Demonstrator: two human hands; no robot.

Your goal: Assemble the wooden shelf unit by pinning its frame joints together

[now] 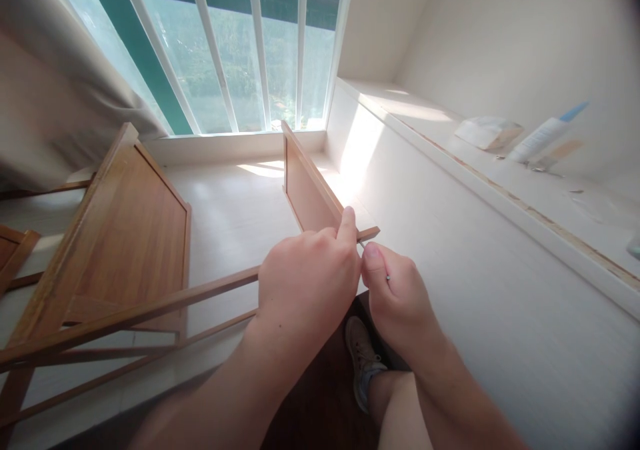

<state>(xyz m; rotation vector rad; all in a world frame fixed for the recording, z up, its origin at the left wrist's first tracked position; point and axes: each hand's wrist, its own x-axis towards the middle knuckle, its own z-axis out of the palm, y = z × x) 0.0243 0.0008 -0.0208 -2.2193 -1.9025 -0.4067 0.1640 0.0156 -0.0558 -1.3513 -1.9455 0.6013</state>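
A thin grey metal rod [362, 243], pinched in a person's curled right hand [400, 290] at the near end of one brown framed wooden panel [311, 193], could slip and jab the left hand [313, 263], curled over that panel just beside it, if pushed off-line. Counted: two hands, one rod, the held panel, one second brown framed panel [137, 230] standing at left, and one white tube with a blue nozzle [540, 140] on the white ledge [420, 111].

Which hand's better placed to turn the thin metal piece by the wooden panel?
Probably the right hand: its thumb and curled fingers grip the thin metal piece. The left hand looks better placed to steady the wooden panel, its index finger extended at the panel's edge.
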